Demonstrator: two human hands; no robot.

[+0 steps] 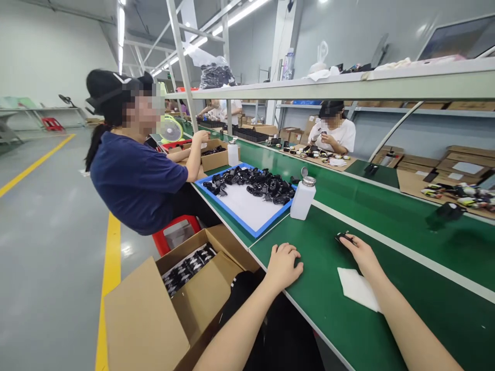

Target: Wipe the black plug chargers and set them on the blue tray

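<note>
My right hand (361,253) is closed on a small black part (344,236), held just over the green table (320,288); its exact kind is hard to make out. Under that wrist lies a white cloth (358,288). My left hand (284,264) rests on the table near its front edge, fingers spread and bent, with nothing in it. Beyond my left hand stands a white pump bottle (303,198) with a metal cap. To its left, a blue-rimmed tray (255,233) carries many black plastic parts (270,185).
An open cardboard box (147,319) with black parts sits at my left, below table height. A co-worker in a blue shirt (135,175) sits beyond it. Another person (336,129) works across the table. A shelf (348,80) runs above. One black item (448,211) lies right.
</note>
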